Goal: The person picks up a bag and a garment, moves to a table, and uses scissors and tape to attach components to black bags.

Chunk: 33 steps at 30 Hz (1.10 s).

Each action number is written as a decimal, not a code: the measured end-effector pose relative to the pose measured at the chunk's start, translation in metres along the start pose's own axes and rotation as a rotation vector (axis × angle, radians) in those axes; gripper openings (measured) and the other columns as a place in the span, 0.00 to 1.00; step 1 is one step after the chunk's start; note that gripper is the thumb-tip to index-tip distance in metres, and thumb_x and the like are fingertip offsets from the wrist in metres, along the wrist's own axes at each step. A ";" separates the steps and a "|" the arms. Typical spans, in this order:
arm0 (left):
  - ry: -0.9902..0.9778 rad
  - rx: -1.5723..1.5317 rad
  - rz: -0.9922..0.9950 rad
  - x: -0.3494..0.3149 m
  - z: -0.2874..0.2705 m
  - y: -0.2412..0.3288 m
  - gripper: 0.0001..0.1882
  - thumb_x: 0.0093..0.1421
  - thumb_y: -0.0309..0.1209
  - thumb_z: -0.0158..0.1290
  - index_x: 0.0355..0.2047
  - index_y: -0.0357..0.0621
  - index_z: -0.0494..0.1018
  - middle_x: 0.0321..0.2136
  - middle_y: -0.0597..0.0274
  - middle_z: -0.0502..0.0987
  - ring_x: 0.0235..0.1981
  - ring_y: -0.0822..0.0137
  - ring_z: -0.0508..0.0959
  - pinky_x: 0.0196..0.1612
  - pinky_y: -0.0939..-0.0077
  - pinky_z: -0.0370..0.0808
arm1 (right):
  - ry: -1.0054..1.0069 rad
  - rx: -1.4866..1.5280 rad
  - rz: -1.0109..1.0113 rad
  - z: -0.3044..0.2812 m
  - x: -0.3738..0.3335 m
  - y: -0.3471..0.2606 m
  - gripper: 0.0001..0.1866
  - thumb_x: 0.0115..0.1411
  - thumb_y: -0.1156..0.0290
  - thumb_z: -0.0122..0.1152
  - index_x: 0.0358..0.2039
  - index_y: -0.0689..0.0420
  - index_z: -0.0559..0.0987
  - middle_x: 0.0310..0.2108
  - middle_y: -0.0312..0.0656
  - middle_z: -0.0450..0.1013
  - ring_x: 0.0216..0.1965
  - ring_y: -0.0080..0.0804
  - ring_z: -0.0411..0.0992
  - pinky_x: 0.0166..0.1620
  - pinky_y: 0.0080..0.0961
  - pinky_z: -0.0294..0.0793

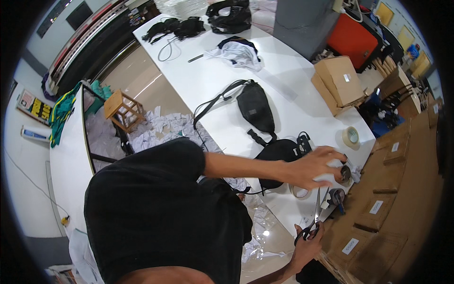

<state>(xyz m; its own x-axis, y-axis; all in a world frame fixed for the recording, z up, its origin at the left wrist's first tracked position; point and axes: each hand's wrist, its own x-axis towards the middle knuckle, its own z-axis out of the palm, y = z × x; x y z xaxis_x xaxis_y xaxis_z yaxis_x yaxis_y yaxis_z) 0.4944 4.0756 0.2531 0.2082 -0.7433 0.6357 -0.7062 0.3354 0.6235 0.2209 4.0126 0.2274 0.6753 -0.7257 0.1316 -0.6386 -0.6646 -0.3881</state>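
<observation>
My left hand (312,168) stretches out over the right end of the white table (283,80), fingers spread, with nothing seen gripped in it. Its fingertips are close to a dark, brownish round thing (345,174), perhaps a tape roll; whether they touch it I cannot tell. In my right hand (308,244), near the table's corner, is a pair of scissors (317,213) with black handles, blades pointing up toward my left hand. Partly under my left forearm lies a black bag (276,154). Beyond it rests a black sling bag (255,105) with its strap trailing over the edge.
Cardboard boxes (395,189) stand along the table's right edge, and another carton (338,83) sits farther back. A clear tape roll (350,136) is near the edge. White cloth (239,54) and black bundles (189,27) lie farther up. Scraps (161,130) and a wooden stool (124,110) are on the floor.
</observation>
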 end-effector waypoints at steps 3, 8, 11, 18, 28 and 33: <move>-0.279 0.148 0.253 0.030 0.007 -0.005 0.15 0.52 0.42 0.59 0.36 0.49 0.81 0.63 0.44 0.57 0.68 0.41 0.46 0.65 0.31 0.39 | -0.099 -0.054 -0.068 -0.011 0.009 -0.008 0.45 0.33 0.57 0.81 0.52 0.59 0.71 0.32 0.44 0.74 0.30 0.38 0.72 0.31 0.35 0.70; -0.737 0.148 0.247 0.038 0.024 -0.021 0.13 0.48 0.45 0.60 0.27 0.52 0.84 0.63 0.54 0.60 0.70 0.43 0.45 0.65 0.25 0.35 | -0.185 -0.116 -0.150 -0.017 0.018 -0.021 0.45 0.33 0.57 0.81 0.52 0.59 0.71 0.32 0.44 0.73 0.32 0.39 0.71 0.33 0.36 0.70; -0.769 0.092 0.257 0.033 0.032 -0.030 0.10 0.49 0.42 0.59 0.26 0.53 0.83 0.62 0.56 0.63 0.69 0.47 0.48 0.65 0.27 0.36 | -0.208 -0.094 -0.146 -0.007 0.017 -0.013 0.45 0.34 0.56 0.80 0.52 0.60 0.71 0.32 0.44 0.73 0.32 0.39 0.71 0.35 0.36 0.70; -0.299 -0.359 0.120 0.024 0.015 -0.004 0.09 0.56 0.35 0.60 0.31 0.44 0.78 0.50 0.55 0.73 0.58 0.55 0.66 0.62 0.55 0.59 | -0.263 0.030 0.103 0.058 0.029 -0.004 0.38 0.47 0.64 0.74 0.54 0.62 0.64 0.37 0.53 0.74 0.37 0.50 0.74 0.40 0.45 0.70; -0.065 -0.579 -0.542 -0.083 -0.021 0.005 0.29 0.64 0.36 0.53 0.63 0.45 0.61 0.55 0.56 0.70 0.55 0.63 0.71 0.57 0.66 0.68 | -0.036 0.041 0.004 0.175 0.072 0.035 0.20 0.57 0.73 0.58 0.51 0.62 0.72 0.42 0.58 0.74 0.41 0.56 0.74 0.43 0.46 0.72; -0.004 -0.661 -0.718 -0.142 -0.026 0.016 0.26 0.65 0.32 0.51 0.63 0.46 0.62 0.53 0.59 0.72 0.53 0.67 0.72 0.56 0.70 0.68 | 0.148 -0.121 -0.007 0.119 0.121 0.097 0.12 0.58 0.73 0.51 0.40 0.59 0.79 0.38 0.52 0.77 0.38 0.53 0.75 0.39 0.42 0.74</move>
<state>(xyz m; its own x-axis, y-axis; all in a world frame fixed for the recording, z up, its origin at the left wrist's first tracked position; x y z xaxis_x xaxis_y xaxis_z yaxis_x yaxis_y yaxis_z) 0.4708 4.2016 0.1846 0.4375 -0.8992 0.0044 0.1103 0.0585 0.9922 0.2845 3.8818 0.0975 0.6237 -0.7335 0.2703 -0.6797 -0.6796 -0.2758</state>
